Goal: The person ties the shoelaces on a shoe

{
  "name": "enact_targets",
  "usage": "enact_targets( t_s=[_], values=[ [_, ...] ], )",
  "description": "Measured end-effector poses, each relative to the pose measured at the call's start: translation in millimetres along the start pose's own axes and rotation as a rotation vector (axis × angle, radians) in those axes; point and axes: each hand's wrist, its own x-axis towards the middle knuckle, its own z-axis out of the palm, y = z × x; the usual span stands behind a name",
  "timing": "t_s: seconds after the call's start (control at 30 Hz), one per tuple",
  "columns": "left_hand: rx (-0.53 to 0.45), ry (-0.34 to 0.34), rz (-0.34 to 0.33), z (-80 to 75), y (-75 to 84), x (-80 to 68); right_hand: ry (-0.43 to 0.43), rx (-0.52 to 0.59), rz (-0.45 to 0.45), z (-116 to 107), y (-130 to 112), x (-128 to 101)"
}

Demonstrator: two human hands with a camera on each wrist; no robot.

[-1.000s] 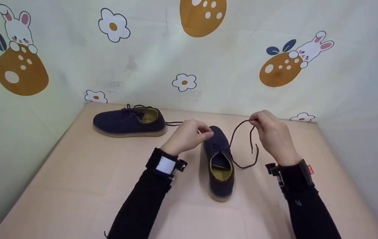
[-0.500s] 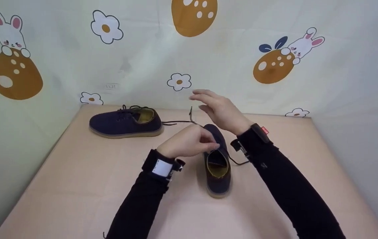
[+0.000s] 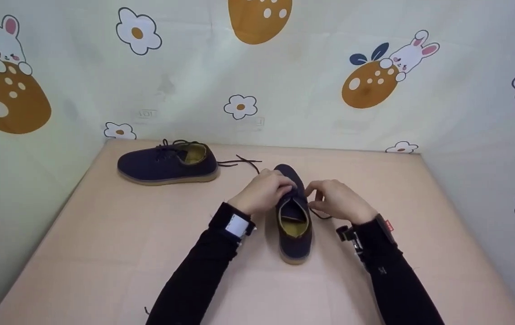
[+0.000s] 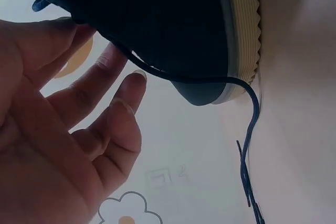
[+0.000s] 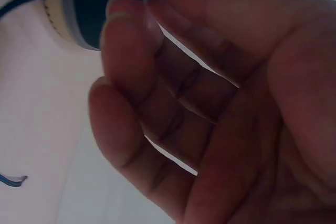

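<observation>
A dark navy lace-up shoe [image 3: 296, 248] stands in the middle of the table in the head view, toe pointing away. My left hand [image 3: 264, 192] is at its lacing, thumb and forefinger pinching the shoelace near the eyelets. From under those fingers one lace strand [image 4: 199, 80] runs over the shoe's side to the table in the left wrist view. On the shoe's right side, my right hand [image 3: 341, 198] has its fingers loosely bent, thumb and forefinger apart. Its fingertips are close to the other lace strand [image 3: 322, 217], which also crosses the right wrist view.
A matching navy shoe [image 3: 162, 167] lies at the back left, toe to the left, its loose lace ends [image 3: 228, 163] trailing right. Behind the table [image 3: 104, 253] hangs a pale curtain [image 3: 194, 81] printed with rabbits and flowers.
The right hand carried a lace strand across the shoe to the left, let it go, then came back to the shoe's right side. The left hand moved onto the lacing.
</observation>
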Motion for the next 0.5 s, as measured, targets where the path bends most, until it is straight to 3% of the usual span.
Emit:
enact_targets(
  t_s=[0.13, 0.33, 0.5],
  values=[
    [0.0, 0.017, -0.007, 2.7, -2.3, 0.9, 0.07, -0.038, 0.033, 15.1, 5.9, -0.9],
    [-0.018, -0.006, -0.04, 4.5, -0.8, 2.6, 0.03, -0.1, 0.101, 19.4, 18.0, -3.7],
    [-0.049, -0.057, -0.074, 2.2, -2.1, 1.5, 0.186, -0.121, 0.143, 3.4, 22.6, -4.7]
  ],
)
